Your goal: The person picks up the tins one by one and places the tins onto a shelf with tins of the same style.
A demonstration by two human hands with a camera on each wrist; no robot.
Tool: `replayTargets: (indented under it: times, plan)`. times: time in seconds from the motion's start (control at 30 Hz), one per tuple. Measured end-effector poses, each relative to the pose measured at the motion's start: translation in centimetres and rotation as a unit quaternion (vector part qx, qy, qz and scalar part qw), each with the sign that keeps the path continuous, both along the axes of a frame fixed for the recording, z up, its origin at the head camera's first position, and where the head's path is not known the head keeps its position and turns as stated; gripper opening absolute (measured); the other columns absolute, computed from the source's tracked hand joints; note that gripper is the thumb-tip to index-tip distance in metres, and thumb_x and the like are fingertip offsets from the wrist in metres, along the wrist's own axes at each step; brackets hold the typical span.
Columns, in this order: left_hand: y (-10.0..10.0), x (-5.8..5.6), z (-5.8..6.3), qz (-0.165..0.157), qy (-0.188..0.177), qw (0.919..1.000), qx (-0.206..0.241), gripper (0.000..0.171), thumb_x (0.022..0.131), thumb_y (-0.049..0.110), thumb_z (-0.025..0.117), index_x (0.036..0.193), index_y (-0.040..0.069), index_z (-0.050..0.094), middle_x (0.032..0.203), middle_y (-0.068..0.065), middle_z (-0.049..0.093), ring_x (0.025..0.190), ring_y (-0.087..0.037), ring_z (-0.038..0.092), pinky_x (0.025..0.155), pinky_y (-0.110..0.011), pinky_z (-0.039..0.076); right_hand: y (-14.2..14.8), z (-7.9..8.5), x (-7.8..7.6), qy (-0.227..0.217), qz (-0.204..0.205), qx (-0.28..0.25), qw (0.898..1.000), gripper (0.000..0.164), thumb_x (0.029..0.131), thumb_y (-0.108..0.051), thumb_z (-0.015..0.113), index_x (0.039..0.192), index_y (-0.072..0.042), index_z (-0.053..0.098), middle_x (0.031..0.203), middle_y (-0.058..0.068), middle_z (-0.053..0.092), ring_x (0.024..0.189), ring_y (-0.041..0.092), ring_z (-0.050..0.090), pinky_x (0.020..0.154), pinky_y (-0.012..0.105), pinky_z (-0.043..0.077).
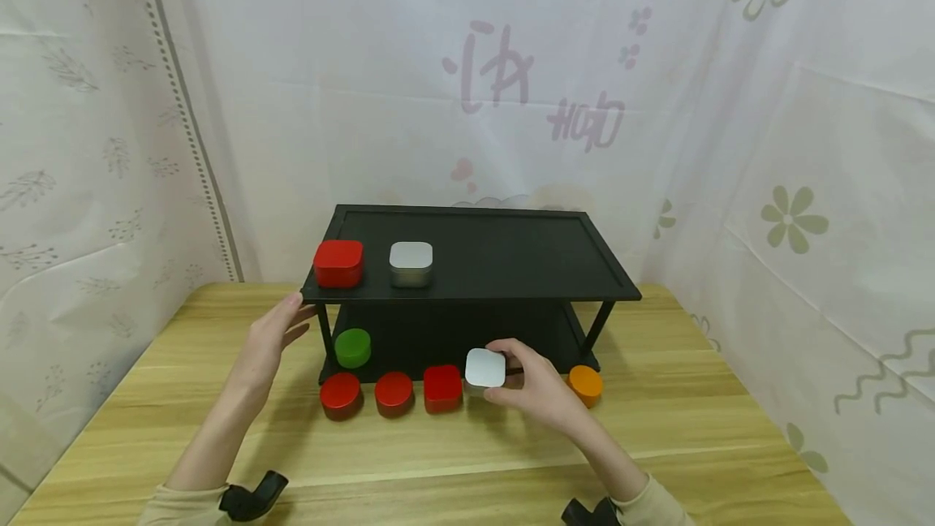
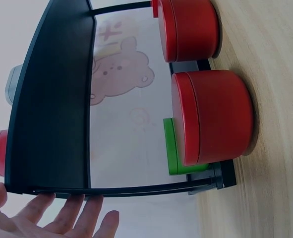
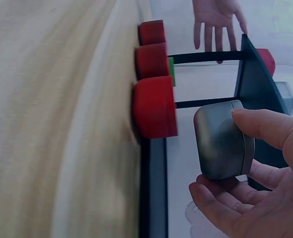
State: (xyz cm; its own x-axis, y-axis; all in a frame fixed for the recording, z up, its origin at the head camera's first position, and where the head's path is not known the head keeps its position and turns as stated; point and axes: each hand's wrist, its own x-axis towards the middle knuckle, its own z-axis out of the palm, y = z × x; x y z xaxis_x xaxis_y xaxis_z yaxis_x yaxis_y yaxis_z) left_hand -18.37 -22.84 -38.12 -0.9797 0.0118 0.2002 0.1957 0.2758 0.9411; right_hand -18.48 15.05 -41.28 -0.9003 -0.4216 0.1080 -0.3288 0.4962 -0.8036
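Observation:
My right hand (image 1: pixel 536 386) pinches a silver square tin (image 1: pixel 485 368) with a pale lid between thumb and fingers. In the right wrist view that tin (image 3: pixel 219 141) is raised off the wooden table. At the left end of the black two-tier shelf (image 1: pixel 482 254), my left hand (image 1: pixel 266 343) touches the top board's edge with straight fingers (image 2: pixel 69 213). A red square tin (image 1: pixel 338 264) and another silver square tin (image 1: pixel 411 265) stand on the upper tier. On the lower tier sits a green round tin (image 1: pixel 353 348).
In front of the shelf stand two red round tins (image 1: pixel 341 396) (image 1: pixel 394 394) and a red square tin (image 1: pixel 442 389). An orange round tin (image 1: pixel 585 385) is right of my right hand. Patterned white cloth (image 1: pixel 409 104) surrounds the wooden table (image 1: pixel 409 485).

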Motion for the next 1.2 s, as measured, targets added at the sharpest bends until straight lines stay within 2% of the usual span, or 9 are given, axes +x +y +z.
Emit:
replayTargets:
  times: [0.1, 0.13, 0.5, 0.7, 0.9, 1.2]
  plan:
    - [0.0, -0.1, 0.0, 0.002, 0.0, 1.0, 0.0, 0.058, 0.101, 0.05, 0.026, 0.143, 0.013, 0.041, 0.141, 0.001, 0.047, 0.116, 0.004, 0.05, 0.093, -0.01, 0.045, 0.3, 0.4, -0.1, 0.009, 0.0, 0.005, 1.0, 0.054, 0.078, -0.029, 0.077, 0.126, -0.025, 0.051, 0.117, -0.006, 0.058, 0.1, 0.013, 0.058, 0.089, 0.031, 0.054]
    - [0.0, 0.0, 0.0, 0.002, -0.002, 1.0, 0.001, 0.058, 0.101, 0.05, 0.027, 0.143, 0.013, 0.041, 0.14, 0.001, 0.047, 0.116, 0.004, 0.05, 0.093, -0.01, 0.044, 0.3, 0.7, -0.1, 0.011, 0.001, 0.002, 1.0, 0.054, 0.078, -0.029, 0.077, 0.125, -0.026, 0.051, 0.117, -0.007, 0.058, 0.1, 0.014, 0.058, 0.089, 0.035, 0.054]
    - [0.1, -0.2, 0.0, -0.002, -0.006, 1.0, 0.0, 0.059, 0.101, 0.051, 0.026, 0.144, 0.014, 0.039, 0.144, -0.006, 0.043, 0.117, 0.004, 0.049, 0.093, -0.01, 0.044, 0.6, 3.6, -0.2, 0.023, 0.021, -0.016, 0.999, 0.054, 0.078, -0.026, 0.078, 0.125, -0.025, 0.052, 0.12, -0.004, 0.056, 0.099, 0.016, 0.06, 0.088, 0.03, 0.056]
    - [0.0, -0.1, -0.1, -0.006, -0.001, 0.9999, 0.012, 0.058, 0.101, 0.048, 0.028, 0.144, 0.011, 0.04, 0.137, 0.007, 0.047, 0.116, 0.004, 0.05, 0.093, -0.01, 0.044, 0.7, 5.7, -0.1, 0.005, 0.026, -0.016, 1.0, 0.052, 0.08, -0.031, 0.076, 0.125, -0.03, 0.051, 0.123, -0.006, 0.055, 0.1, 0.017, 0.061, 0.084, 0.025, 0.055]
    - [-0.2, 0.0, -0.2, -0.012, 0.004, 0.9995, 0.028, 0.056, 0.102, 0.045, 0.03, 0.143, 0.009, 0.04, 0.129, 0.019, 0.049, 0.114, 0.007, 0.051, 0.091, -0.007, 0.045, 0.8, 7.6, -0.2, 0.0, 0.031, -0.031, 0.999, 0.052, 0.081, -0.028, 0.075, 0.126, -0.03, 0.051, 0.122, -0.003, 0.055, 0.1, 0.019, 0.062, 0.083, 0.03, 0.056]
    - [-0.1, -0.2, -0.2, -0.015, 0.008, 0.9996, 0.02, 0.056, 0.102, 0.046, 0.03, 0.143, 0.011, 0.04, 0.13, 0.018, 0.049, 0.114, 0.007, 0.051, 0.09, -0.007, 0.045, 1.0, 9.0, -1.0, 0.021, 0.032, -0.026, 0.999, 0.052, 0.081, -0.024, 0.075, 0.128, -0.029, 0.051, 0.122, -0.004, 0.055, 0.098, 0.017, 0.061, 0.084, 0.026, 0.056]
